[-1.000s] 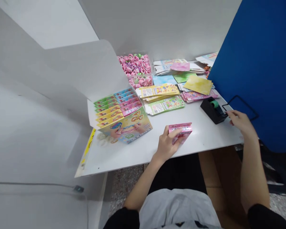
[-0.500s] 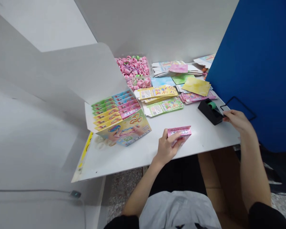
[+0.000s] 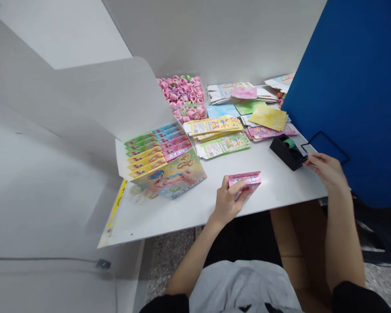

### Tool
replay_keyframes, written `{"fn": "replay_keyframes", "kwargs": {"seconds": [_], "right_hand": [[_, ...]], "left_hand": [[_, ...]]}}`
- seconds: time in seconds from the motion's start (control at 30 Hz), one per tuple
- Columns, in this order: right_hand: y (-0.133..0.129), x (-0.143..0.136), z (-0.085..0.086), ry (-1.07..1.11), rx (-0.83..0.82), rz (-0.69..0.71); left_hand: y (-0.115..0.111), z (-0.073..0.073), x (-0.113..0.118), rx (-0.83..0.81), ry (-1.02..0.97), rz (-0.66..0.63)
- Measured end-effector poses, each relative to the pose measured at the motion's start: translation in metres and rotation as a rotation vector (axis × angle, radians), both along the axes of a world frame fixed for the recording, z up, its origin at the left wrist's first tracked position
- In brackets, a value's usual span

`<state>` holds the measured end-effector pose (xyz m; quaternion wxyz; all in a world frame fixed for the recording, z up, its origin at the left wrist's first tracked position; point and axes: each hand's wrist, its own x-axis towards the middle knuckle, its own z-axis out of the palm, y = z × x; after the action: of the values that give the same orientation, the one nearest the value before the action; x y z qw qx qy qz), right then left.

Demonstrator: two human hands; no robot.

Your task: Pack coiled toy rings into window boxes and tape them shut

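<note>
My left hand (image 3: 230, 198) is closed around a small pink printed box (image 3: 247, 180), held at the front of the table with its top flap raised. To the right, a black tape dispenser (image 3: 286, 154) with a green-cored roll (image 3: 289, 143) stands on the table. My right hand (image 3: 326, 167) pinches at the dispenser's cutter end, its fingertips closed on the tape there; the strip itself is barely visible. At left, an open display carton (image 3: 176, 176) holds rows of green, blue, yellow and pink boxes (image 3: 146, 161).
A clear bin of pink rings (image 3: 182, 93) stands at the back. Beside it lie stacks of flat yellow cartons (image 3: 215, 125), green cartons (image 3: 226, 145) and pink cartons (image 3: 270, 131), plus loose yellow cards (image 3: 269, 117). A blue partition (image 3: 352, 95) bounds the right side; a white wall is behind.
My right hand has shifted slightly down at the dispenser's cutter end, with its fingers still pinched. My left hand and the pink box have barely moved.
</note>
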<state>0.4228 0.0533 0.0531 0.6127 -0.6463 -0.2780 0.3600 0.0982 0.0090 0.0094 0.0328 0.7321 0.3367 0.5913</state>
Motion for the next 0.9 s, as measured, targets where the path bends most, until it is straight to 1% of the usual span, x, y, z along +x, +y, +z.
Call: {"fn": "replay_keyframes", "kwargs": {"seconds": [0.1,0.2,0.27,0.37,0.53,0.67,0.77,0.9], "right_hand": [[-0.001,0.001,-0.001,0.039,0.016,-0.048],[-0.001,0.005,-0.007,0.097,-0.008,-0.067],[-0.001,0.006,-0.013,0.152,-0.039,-0.052],[0.0,0.008,-0.024,0.23,-0.063,-0.037],[0.002,0.013,-0.04,0.334,-0.072,-0.027],[0.008,0.019,-0.05,0.382,-0.059,-0.004],[0.013,0.02,-0.058,0.398,-0.029,0.006],[0.015,0.017,-0.064,0.411,0.011,0.018]], "left_hand": [[0.0,-0.001,-0.001,0.001,-0.007,-0.015],[0.0,-0.003,-0.001,-0.004,0.015,0.005],[0.0,-0.003,-0.001,-0.006,0.023,0.019],[0.001,-0.002,0.0,-0.003,0.012,0.008],[0.001,-0.002,0.0,-0.001,-0.01,-0.006],[0.0,-0.002,0.0,-0.017,0.02,0.005],[-0.003,0.006,-0.002,-0.033,0.053,0.036],[-0.007,0.026,-0.006,-0.051,0.109,0.051]]}}
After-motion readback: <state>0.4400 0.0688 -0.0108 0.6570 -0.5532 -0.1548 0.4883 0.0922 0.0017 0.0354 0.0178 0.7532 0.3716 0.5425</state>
